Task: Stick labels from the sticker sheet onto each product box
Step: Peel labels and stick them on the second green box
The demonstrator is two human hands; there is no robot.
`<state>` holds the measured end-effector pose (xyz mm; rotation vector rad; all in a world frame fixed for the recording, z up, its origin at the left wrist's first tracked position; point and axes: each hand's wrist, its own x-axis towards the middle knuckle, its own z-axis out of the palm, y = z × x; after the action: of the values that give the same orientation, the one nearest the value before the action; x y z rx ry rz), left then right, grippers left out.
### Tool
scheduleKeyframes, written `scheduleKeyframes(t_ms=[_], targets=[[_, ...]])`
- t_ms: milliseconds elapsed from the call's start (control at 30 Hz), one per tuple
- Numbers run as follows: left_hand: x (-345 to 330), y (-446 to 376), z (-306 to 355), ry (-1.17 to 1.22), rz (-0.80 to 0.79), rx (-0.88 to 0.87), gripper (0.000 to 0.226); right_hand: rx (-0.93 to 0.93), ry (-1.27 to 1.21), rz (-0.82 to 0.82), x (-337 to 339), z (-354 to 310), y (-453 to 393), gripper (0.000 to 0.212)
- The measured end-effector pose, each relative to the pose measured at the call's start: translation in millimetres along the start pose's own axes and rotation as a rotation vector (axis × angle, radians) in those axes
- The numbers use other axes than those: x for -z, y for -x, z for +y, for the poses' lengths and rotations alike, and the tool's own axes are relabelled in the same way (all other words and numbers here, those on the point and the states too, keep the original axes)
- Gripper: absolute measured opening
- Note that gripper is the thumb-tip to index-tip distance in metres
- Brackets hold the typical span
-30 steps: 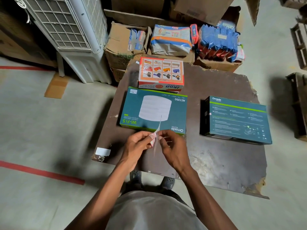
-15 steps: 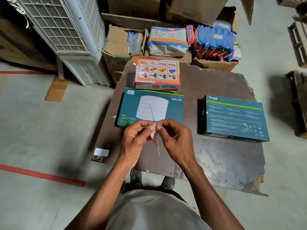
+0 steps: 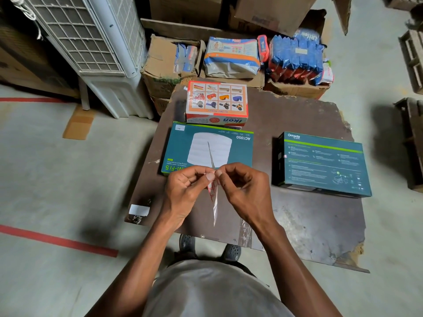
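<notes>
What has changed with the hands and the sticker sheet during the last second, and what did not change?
The left hand and right hand still pinch the sticker sheet edge-on between their fingertips, apparently working a label loose; its top tilted from right to left. Nothing was let go. The teal Wi-Fi box, the second teal box and the orange box lie on the table as before.

Air cooler (image 3: 91,49) left; cartons (image 3: 167,65) behind table (image 3: 309,220).
</notes>
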<state>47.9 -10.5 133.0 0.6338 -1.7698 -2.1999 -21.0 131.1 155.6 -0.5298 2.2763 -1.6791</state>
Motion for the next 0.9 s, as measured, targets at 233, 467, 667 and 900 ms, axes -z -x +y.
scheduleKeyframes(t_ms=[233,467,667,900], targets=[[-6.5,-1.7,6.0,0.273,-0.005,0.121,0.013,-0.041,-0.084,-0.072,-0.8,1.3,-4.7,0.012],[-5.8,-5.2,9.9,0.359,-0.026,0.142,0.017,-0.021,-0.087,-0.114,0.8,1.9,-10.0,0.015],[-6.0,-8.4,8.1,0.321,-0.017,0.129,0.011,-0.04,-0.111,-0.092,-1.1,2.1,-13.1,0.014],[-3.5,-13.2,11.4,0.191,-0.026,0.063,0.015,-0.038,-0.129,-0.073,-2.4,6.1,-15.5,0.014]])
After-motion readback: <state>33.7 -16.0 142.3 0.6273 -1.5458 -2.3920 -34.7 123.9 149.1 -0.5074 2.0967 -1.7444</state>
